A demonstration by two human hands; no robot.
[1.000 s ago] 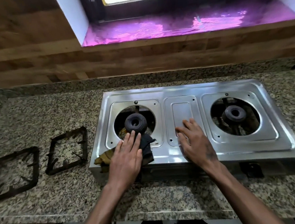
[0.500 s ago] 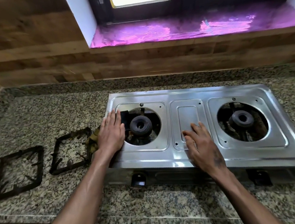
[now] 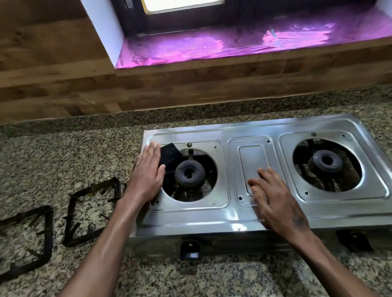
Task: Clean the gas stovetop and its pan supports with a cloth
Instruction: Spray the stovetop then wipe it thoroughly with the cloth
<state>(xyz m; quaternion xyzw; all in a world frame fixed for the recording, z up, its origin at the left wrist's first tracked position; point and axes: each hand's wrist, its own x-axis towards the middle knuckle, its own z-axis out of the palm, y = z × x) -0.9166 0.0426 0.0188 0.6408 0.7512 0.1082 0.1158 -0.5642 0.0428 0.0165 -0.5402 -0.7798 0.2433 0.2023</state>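
on the speckled granite desk (image 3: 50, 159) sits the shiny two-burner steel gas stovetop (image 3: 254, 216), its pan supports off. at its far left corner a dark crumpled cloth (image 3: 171, 159) lies partly over the rim of the left burner opening, beside the black ring burner (image 3: 188, 173). the left hand (image 3: 149, 175) presses flat on the cloth with straight fingers, a wide grip holding nothing. the right hand (image 3: 274, 200) rests spread on the stovetop's centre panel, also a wide grip, fingers relaxed. left of the stove, two black square metal pan supports (image 3: 93, 211) (image 3: 19, 242) lie flat on the desk, side by side, apart from the stove. behind runs a wood-plank wall (image 3: 44, 85) and a purple foil-lined window sill (image 3: 240, 41).
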